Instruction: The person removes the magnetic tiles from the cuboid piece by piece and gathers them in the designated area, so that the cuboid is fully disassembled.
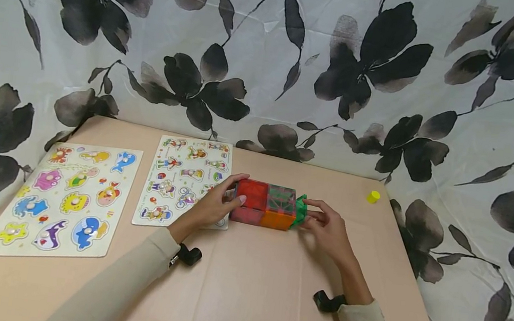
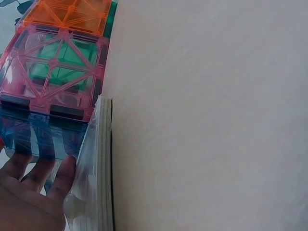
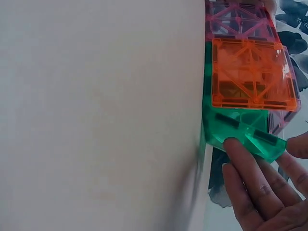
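Note:
A long box of translucent magnetic tiles (image 1: 253, 195) lies on the table, with red and clear tiles on top and pink and orange ones along its near side. My left hand (image 1: 210, 205) holds its left end, thumb and fingers spread around it. In the left wrist view, those fingers touch a blue magnetic tile (image 2: 45, 134) at that end. At the opposite end, my right hand (image 1: 330, 234) pinches a green magnetic tile (image 3: 252, 137) between thumb and fingers. That tile stands tilted against the box beside the orange tile (image 3: 252, 74).
Left of the box lies a white puzzle board (image 1: 142, 210) with small figures, partly under my left hand. A larger animal puzzle board (image 1: 120, 218) is farther left. A small yellow cylinder (image 1: 373, 196) stands near the table's right edge. Floral cloth (image 1: 272, 39) hangs behind.

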A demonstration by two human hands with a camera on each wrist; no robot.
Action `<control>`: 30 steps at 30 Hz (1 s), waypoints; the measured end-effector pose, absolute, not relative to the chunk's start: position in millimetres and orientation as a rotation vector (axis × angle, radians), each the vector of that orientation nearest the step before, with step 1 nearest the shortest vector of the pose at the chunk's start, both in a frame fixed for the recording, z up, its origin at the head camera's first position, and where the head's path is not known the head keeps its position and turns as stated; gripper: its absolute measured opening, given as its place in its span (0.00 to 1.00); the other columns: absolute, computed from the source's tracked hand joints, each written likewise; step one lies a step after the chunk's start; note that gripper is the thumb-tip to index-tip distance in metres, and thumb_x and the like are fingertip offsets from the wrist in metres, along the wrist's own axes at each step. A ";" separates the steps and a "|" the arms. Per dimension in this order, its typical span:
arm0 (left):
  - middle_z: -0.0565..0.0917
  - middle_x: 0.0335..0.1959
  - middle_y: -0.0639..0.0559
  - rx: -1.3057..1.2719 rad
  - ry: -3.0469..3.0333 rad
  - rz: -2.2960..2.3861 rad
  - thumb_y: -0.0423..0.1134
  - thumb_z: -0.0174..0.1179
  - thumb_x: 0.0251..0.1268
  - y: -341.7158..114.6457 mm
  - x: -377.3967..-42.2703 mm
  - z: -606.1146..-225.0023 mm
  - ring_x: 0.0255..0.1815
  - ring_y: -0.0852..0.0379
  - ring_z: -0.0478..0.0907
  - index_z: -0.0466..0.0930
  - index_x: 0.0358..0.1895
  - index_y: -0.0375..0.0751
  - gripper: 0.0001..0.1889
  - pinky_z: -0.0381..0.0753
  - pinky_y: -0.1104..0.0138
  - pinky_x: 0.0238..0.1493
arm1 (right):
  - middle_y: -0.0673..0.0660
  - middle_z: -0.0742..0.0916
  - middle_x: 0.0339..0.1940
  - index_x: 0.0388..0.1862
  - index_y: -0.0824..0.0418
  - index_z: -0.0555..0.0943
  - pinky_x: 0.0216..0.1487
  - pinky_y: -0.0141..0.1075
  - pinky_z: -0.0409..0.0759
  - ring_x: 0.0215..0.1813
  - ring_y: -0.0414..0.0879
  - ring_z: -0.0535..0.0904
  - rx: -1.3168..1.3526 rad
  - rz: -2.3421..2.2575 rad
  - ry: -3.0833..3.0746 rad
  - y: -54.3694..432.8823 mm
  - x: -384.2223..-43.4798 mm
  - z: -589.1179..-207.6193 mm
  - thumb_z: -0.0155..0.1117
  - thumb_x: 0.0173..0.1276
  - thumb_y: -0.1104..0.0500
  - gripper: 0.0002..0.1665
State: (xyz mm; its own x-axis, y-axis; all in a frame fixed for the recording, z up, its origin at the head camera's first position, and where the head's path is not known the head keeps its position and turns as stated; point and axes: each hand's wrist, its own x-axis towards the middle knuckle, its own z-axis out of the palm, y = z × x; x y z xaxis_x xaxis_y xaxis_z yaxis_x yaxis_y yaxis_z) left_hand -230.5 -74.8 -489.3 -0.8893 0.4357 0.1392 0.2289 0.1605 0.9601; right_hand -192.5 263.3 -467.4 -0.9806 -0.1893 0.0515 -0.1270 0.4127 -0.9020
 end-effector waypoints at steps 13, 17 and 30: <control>0.72 0.78 0.48 0.644 2.260 1.810 0.41 0.59 0.82 -75.7 -230.1 -487.7 0.76 0.46 0.71 0.62 0.82 0.58 0.31 0.75 0.46 0.75 | 0.70 0.91 0.49 0.61 0.62 0.84 0.46 0.42 0.91 0.42 0.61 0.93 -0.127 -1.645 2.696 279.3 -189.8 -466.3 0.70 0.73 0.68 0.19; 0.72 0.77 0.47 0.643 2.264 1.806 0.41 0.58 0.83 -75.7 -230.5 -487.8 0.75 0.46 0.72 0.62 0.82 0.58 0.31 0.77 0.47 0.73 | 0.71 0.90 0.51 0.64 0.62 0.83 0.50 0.47 0.90 0.44 0.63 0.93 -0.044 -1.737 2.641 287.6 -197.4 -462.2 0.68 0.76 0.67 0.19; 0.72 0.77 0.41 0.674 2.253 1.813 0.39 0.58 0.83 -76.2 -228.6 -487.6 0.70 0.40 0.77 0.60 0.83 0.53 0.32 0.83 0.50 0.66 | 0.68 0.90 0.56 0.75 0.62 0.74 0.50 0.43 0.91 0.43 0.48 0.93 0.254 -1.857 2.425 295.3 -240.7 -469.6 0.58 0.82 0.67 0.25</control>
